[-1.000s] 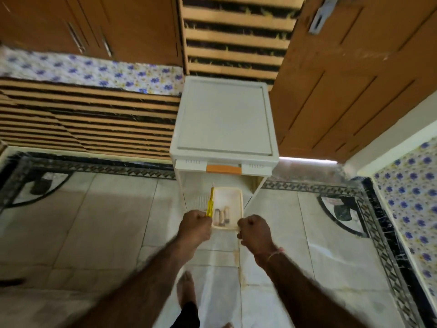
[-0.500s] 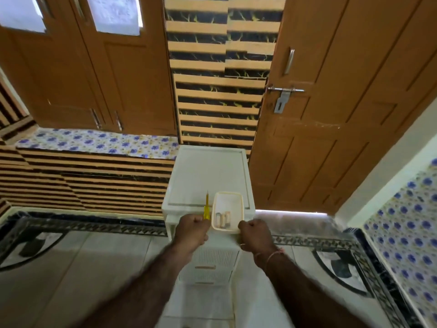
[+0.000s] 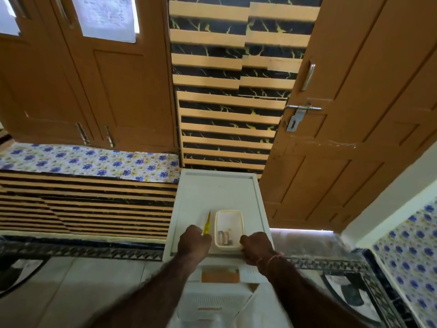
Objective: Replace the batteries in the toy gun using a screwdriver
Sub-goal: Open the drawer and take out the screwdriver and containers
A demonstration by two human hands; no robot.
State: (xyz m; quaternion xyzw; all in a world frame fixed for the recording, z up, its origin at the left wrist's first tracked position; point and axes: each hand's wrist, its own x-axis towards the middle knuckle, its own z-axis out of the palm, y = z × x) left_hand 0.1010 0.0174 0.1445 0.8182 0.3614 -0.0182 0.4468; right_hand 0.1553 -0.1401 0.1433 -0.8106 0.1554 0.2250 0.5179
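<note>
My left hand (image 3: 194,240) grips a yellow screwdriver (image 3: 207,223) by the handle, its tip pointing away from me. My right hand (image 3: 256,245) holds the near right corner of a small cream plastic tray (image 3: 229,218). Several batteries (image 3: 224,237) lie in the near end of the tray. Both hands and the tray are over the front part of a white drawer unit's top (image 3: 217,190). The toy gun is not in view.
The white drawer unit has an orange-handled drawer (image 3: 220,275) below its top. A wooden door with a latch (image 3: 298,114) stands to the right, a striped tiled wall (image 3: 227,102) behind, and a flowered ledge (image 3: 89,162) to the left. Pale floor tiles (image 3: 82,285) surround the unit.
I have risen and lifted the tray and screwdriver from in front of the unit's drawers up to its top surface. The view has tilted upward.
</note>
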